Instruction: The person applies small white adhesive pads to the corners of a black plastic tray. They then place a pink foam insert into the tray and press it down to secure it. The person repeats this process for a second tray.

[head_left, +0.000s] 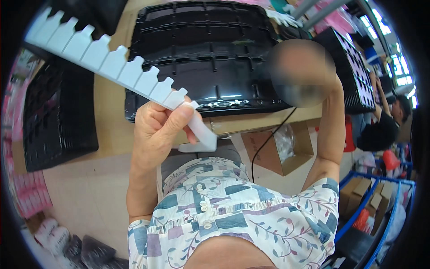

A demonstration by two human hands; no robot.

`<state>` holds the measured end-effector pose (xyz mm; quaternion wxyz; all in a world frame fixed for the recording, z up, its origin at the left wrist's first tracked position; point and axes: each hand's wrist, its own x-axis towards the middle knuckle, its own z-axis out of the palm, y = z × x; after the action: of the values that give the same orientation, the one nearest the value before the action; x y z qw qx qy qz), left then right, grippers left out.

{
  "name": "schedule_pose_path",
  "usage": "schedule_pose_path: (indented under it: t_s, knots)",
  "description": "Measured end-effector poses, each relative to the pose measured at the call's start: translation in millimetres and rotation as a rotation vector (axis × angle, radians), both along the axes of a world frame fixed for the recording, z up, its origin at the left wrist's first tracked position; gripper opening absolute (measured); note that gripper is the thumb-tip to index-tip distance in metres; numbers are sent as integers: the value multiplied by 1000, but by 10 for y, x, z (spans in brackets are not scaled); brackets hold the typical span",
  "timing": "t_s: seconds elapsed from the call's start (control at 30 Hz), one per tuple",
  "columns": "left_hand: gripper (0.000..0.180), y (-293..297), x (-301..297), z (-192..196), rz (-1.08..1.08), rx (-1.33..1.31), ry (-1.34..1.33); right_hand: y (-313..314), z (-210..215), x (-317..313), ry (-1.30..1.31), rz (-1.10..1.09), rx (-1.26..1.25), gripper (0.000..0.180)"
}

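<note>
My left hand (156,130) pinches a long white strip of joined tabs (112,58) between thumb and fingers near its lower end. The strip slants up to the far left, its notched edge facing up; below the hand its short tail curls down in front of my lap. Beneath and beyond it, black moulded plastic trays (206,58) lie on the tan table (112,112). My right hand (309,67) is raised over the trays' right edge. A round blur covers its fingers, so what it holds, if anything, is hidden.
Stacks of black trays stand at the left (58,112) and right (354,71). A white glove (282,18) lies at the back. An open cardboard box (277,154) sits below the table's front edge, a black cable (257,157) hanging beside it. Another person (385,125) is at far right, above a blue rack (376,179).
</note>
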<state>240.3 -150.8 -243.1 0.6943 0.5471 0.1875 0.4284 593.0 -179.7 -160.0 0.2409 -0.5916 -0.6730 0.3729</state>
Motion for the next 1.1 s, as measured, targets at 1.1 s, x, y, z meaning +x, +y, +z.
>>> schedule_pose_path:
  t_s: [1.1]
  knots:
    - [19, 178, 185, -204, 74, 26, 78, -219, -536, -134, -779, 194, 506, 17]
